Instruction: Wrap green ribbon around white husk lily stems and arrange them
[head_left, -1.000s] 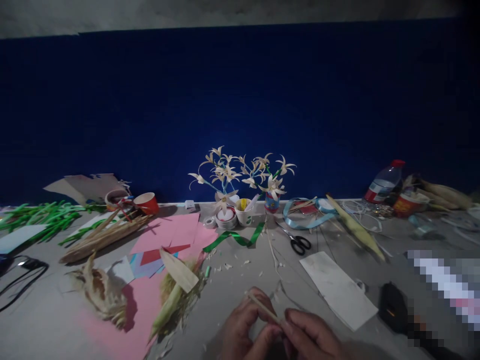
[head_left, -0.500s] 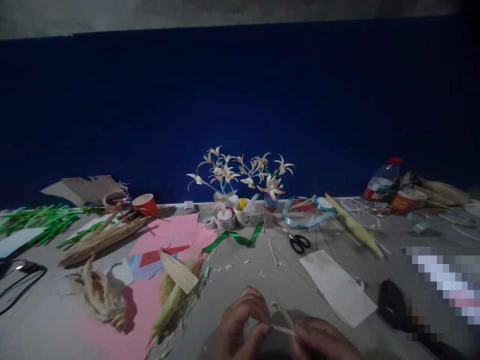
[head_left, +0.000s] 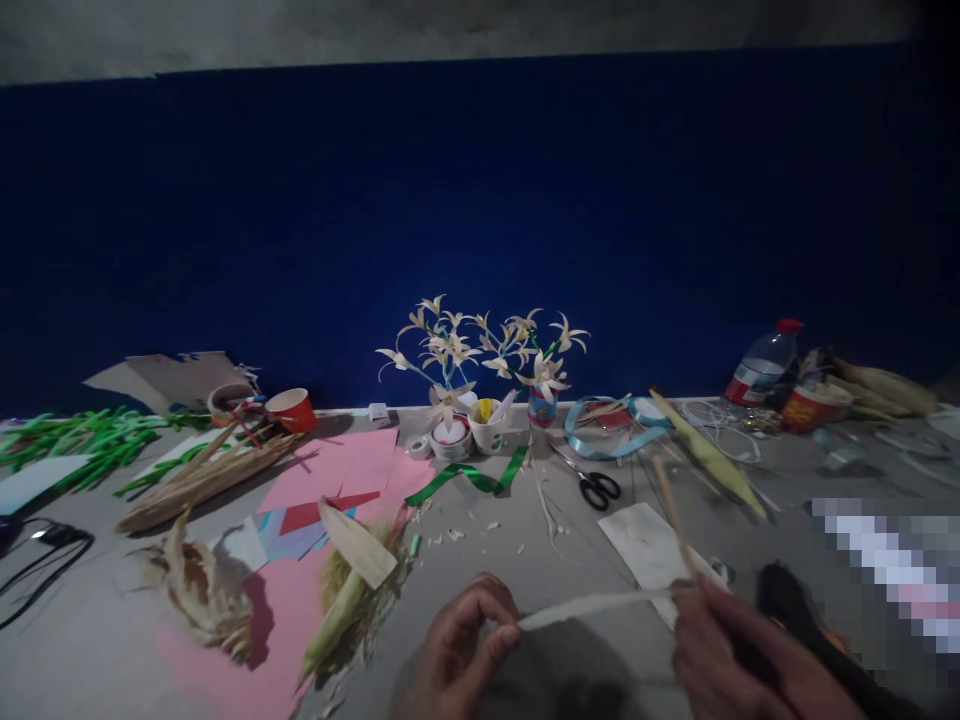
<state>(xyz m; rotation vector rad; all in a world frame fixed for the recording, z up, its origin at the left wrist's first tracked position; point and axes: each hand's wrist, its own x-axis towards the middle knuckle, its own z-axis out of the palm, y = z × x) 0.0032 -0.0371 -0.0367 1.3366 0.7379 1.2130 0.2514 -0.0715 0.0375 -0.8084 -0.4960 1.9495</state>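
Observation:
My left hand is closed, pinching one end of a narrow pale strip between thumb and forefinger. The strip, which looks like corn husk, stretches nearly level to my right hand. That hand is closed on the strip's other end and on a thin light-brown stick, which points up and away over the table. Behind the stick, partly covered by my right hand, lies a white sheet of paper. A folded corn husk piece lies left of my left hand, over a green husk.
Black-handled scissors and a green ribbon lie ahead. Pale flowers stand in small pots by the blue wall. Pink paper and dried husks are at left. A dark object sits beside my right hand.
My right hand has moved right and slightly up, away from my left hand. The strip is now drawn out between them, and the stick shows above my right hand.

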